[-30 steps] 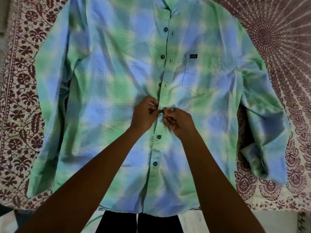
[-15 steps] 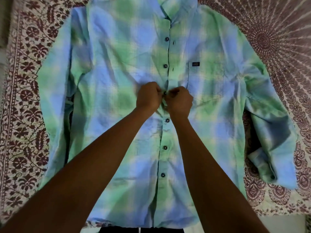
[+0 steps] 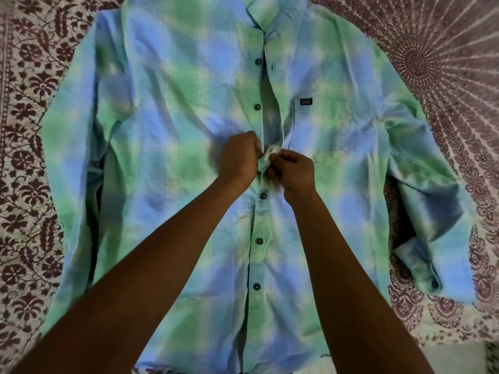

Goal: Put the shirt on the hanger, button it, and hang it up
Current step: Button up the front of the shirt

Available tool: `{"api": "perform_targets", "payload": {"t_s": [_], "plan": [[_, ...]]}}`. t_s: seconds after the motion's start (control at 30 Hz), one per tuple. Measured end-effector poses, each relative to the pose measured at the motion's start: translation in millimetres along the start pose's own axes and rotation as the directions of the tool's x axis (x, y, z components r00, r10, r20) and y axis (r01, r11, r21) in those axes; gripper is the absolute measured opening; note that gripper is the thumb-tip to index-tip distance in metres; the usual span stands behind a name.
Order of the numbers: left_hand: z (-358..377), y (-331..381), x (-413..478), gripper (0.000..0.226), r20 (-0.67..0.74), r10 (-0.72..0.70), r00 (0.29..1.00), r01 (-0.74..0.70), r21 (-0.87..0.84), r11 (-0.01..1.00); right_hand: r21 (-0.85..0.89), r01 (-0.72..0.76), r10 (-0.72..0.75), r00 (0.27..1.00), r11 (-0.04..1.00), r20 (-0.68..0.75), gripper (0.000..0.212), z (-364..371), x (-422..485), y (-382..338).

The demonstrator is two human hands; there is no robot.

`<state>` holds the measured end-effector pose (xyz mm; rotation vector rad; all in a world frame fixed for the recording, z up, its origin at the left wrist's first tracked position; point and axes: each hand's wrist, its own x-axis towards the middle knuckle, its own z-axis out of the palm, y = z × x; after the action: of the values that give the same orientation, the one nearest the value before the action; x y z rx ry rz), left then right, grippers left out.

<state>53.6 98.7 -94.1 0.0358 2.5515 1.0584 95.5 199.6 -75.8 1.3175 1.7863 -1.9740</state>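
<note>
At the shirt [image 3: 167, 147] placket, left hand [image 3: 239, 157] and right hand [image 3: 294, 171] pinch both edges together, apparently to fasten a button.

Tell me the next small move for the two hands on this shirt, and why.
Probably ease the hidden button through the placket fold that the left hand and right hand pinch mid-chest. The lower buttons look fastened; the upper buttons lie unfastened where the plaid shirt gapes.
</note>
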Motion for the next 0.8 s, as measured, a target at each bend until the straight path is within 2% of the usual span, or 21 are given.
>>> {"api": "perform_targets", "payload": {"t_s": [0.1,0.17,0.23,0.37,0.5,0.63,0.8], "plan": [[-5.8,0.6,2.3,0.008,0.047,-0.045,0.998,0.054,-0.208,0.977,0.046,-0.005,0.002,0.998,0.999,0.062,0.021,0.2,-1.1,-0.3],[-8.4,1.8,2.7,0.012,0.125,-0.124,0.984,0.163,-0.386,0.908,0.043,0.008,-0.011,0.998,0.999,0.07,0.018,-0.6,-0.4,0.2],[-9.1,1.3,2.5,0.014,0.176,-0.179,0.968,0.242,-0.475,0.846,0.029,0.039,-0.041,0.998,0.999,0.056,0.012,-1.3,-0.3,0.6],[-10.7,3.9,0.4,0.016,0.17,-0.145,0.975,0.209,-0.463,0.861,-0.017,0.113,-0.113,0.993,0.993,0.029,0.02,-3.2,0.6,4.2],[-10.3,6.3,-0.5,0.019,0.148,-0.113,0.982,0.164,-0.402,0.901,-0.171,0.199,-0.205,0.979,0.965,-0.017,0.016,-1.3,1.3,9.2],[-9.8,5.9,-0.6,0.018,0.121,-0.151,0.981,0.187,-0.387,0.903,-0.161,0.168,-0.172,0.985,0.972,-0.01,0.023,3.3,0.9,6.9],[-5.4,5.5,-1.2,0.013,0.048,-0.179,0.983,0.184,-0.323,0.928,-0.182,0.183,-0.18,0.983,0.966,0.037,0.018,0.7,4.1,8.7]]}}
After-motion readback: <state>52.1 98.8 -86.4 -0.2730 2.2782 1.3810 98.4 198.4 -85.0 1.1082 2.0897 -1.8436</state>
